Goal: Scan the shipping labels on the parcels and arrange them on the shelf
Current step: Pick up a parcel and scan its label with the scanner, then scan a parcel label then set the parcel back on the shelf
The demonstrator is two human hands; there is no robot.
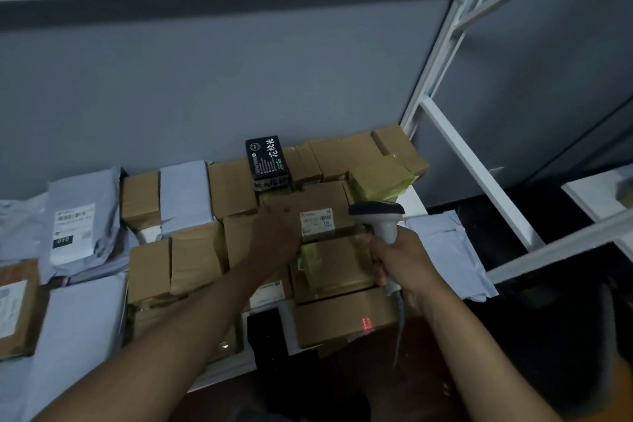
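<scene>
A brown cardboard parcel [308, 205] with a white shipping label [317, 222] on its top face lies on the stack near the back of the white shelf [416, 202]. The label's long axis runs left to right, and it sits between the two hands. The left hand [274, 229] rests on the parcel just left of the label; blur hides how its fingers lie. The right hand [394, 257] is wrapped around the handle of one barcode scanner [380, 219], whose head sits just right of the label. A red scan spot [366, 323] falls on a lower box [342, 322], so the aim is judged to need raising. One black box [265, 158] is seen; brown cartons and grey mailers are too many to count.
</scene>
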